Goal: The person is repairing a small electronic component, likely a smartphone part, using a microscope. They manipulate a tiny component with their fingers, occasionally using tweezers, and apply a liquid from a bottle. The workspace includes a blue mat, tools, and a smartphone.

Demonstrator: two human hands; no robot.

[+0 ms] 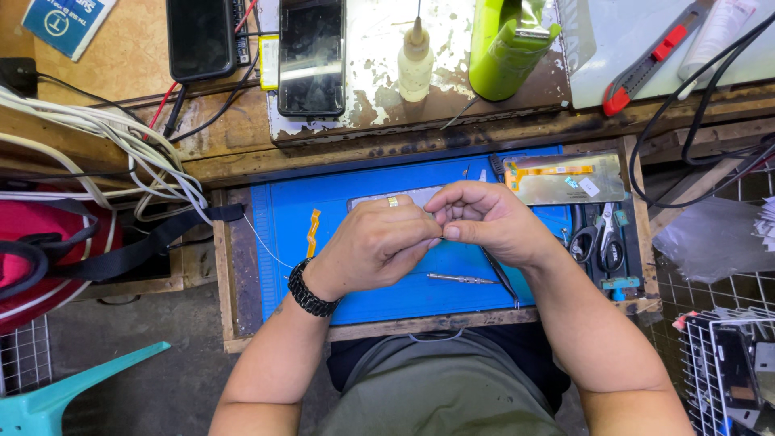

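Blue silicone mat (pixel 339 274) covers the pull-out surface, and right above the middle of it both hands meet fingertip to fingertip. The left hand (pixel 374 246) (ring on one finger, black watch (pixel 308 292) on the wrist) and the right hand (pixel 487 222) are pinched shut around something tiny between thumbs and forefingers. It's almost totally hidden, so what it actually is can't be told. Judging by that two-handed pinch it's probably featherlight, fiddly and easy to drop or bend, the kind of part best held by its edges with just the tips.

Just behind the fingers, half covered by them, lies a grey phone panel (pixel 408 196) flat on the mat. Left of the fingers sits a loose orange flex strip (pixel 312 232). Below the fingers, toward the person's body, there's a small metal screwdriver (pixel 462 279), and tweezers (pixel 501 277) angle down beside the right wrist. Right of the fingers, scissors (pixel 598 238) lie at the mat's edge, with a display panel carrying an orange ribbon (pixel 565 178) behind them.

As for containers: further back on the upper bench, a small needle-tip squeeze bottle (pixel 416 63), contents not visible, and a lime green holder (pixel 508 48) with some packet stuffed in it. A wire basket (pixel 731 371) at far right holds dark phone parts.
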